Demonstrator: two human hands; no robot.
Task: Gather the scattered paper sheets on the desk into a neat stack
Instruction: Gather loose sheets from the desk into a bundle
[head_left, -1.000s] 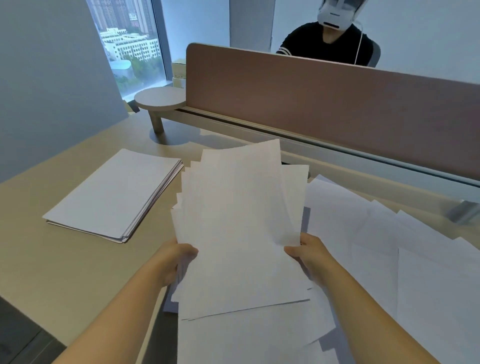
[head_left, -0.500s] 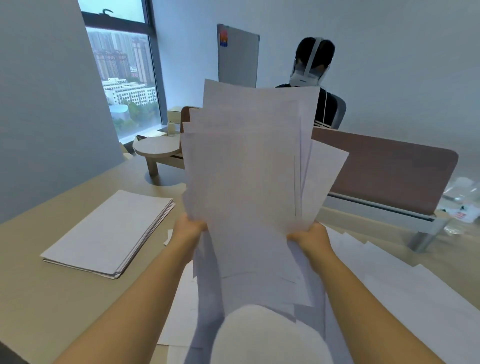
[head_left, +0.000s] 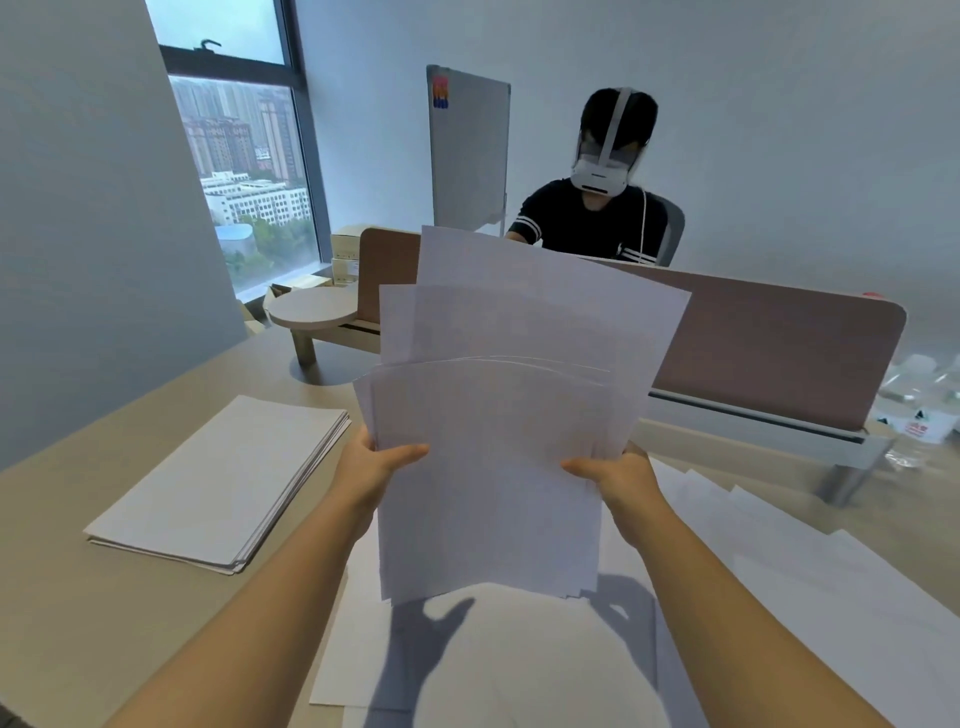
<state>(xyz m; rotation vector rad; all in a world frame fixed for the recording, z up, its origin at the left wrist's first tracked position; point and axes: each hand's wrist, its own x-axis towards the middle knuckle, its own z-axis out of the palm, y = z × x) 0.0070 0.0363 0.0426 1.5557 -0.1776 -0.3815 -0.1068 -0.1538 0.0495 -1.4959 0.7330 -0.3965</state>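
While the bundle of sheets (head_left: 498, 447) stands nearly upright above the desk (head_left: 130, 613), the left hand (head_left: 371, 467) clasps its left edge and the right hand (head_left: 621, 475) clasps its right edge, thumbs pressed on the near face. The tops of the sheets fan unevenly. A squared stack (head_left: 218, 483) lies flat on the desk to the left, well apart. Loose sheets (head_left: 810, 566) lie overlapping on the desk below and to the right of the bundle. A brown divider (head_left: 779, 343) stands behind.

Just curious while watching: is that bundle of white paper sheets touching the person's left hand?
Touching. The head view shows the left hand gripping the bundle of white paper sheets by its edge, thumb pressed across the front.
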